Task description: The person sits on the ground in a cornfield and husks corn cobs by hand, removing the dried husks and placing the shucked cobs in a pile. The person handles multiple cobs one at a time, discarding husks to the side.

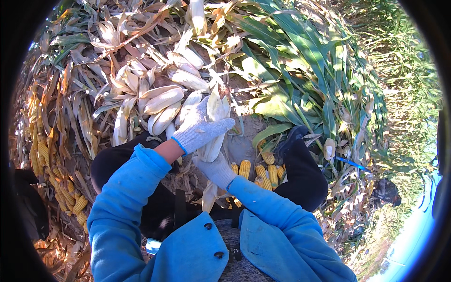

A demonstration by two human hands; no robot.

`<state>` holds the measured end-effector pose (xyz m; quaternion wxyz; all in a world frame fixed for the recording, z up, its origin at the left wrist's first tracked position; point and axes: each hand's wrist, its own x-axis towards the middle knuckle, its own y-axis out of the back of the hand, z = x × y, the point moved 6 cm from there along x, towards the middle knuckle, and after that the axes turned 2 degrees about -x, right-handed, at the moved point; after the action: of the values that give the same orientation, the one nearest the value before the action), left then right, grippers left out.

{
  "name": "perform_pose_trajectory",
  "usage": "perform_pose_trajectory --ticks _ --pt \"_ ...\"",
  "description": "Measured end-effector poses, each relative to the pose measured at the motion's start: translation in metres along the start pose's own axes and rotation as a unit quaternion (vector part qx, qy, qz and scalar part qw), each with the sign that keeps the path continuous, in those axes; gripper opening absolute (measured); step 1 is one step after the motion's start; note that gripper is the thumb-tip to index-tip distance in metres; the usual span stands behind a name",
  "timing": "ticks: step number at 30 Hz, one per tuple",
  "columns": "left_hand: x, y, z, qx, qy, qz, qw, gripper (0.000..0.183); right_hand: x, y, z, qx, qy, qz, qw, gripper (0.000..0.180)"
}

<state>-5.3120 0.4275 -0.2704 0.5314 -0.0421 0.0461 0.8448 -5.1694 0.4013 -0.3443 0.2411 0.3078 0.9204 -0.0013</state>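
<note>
An ear of corn in pale dry husk (pixel 212 148) is between my two hands, its tip pointing away from me. My left hand (pixel 201 128), in a grey-white knit glove with a blue-edged cuff, is wrapped around its middle, thumb across the husk. The lower end rests in my right hand (pixel 215 170), gloved alike; its fingers are partly hidden. Several husked yellow cobs (pixel 262 174) lie on the ground to the right, between my legs. Just beyond my left hand is a heap of ears still in husk (pixel 164 100).
Green corn stalks and leaves (pixel 303 60) are piled at the upper right. Dry husks (pixel 77 67) cover the upper left. More yellow cobs (pixel 67 190) form a pile at the left. A blue rod-like thing (pixel 352 164) lies right of my knee.
</note>
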Motion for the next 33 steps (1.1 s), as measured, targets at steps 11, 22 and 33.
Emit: perform_pose_trajectory --ticks 11,22,33 --pt "-0.039 -0.054 0.012 0.25 0.021 -0.331 0.91 0.071 -0.054 -0.045 0.018 -0.439 0.042 -0.38 0.813 0.044" --pt "0.012 0.016 -0.013 0.181 0.088 -0.052 0.978 0.093 0.008 0.074 0.059 -0.569 -0.067 -0.343 0.744 0.032" --pt "0.017 0.039 0.007 -0.068 0.087 0.083 0.99 0.057 0.149 0.285 -0.097 -0.371 0.189 0.168 0.894 0.042"
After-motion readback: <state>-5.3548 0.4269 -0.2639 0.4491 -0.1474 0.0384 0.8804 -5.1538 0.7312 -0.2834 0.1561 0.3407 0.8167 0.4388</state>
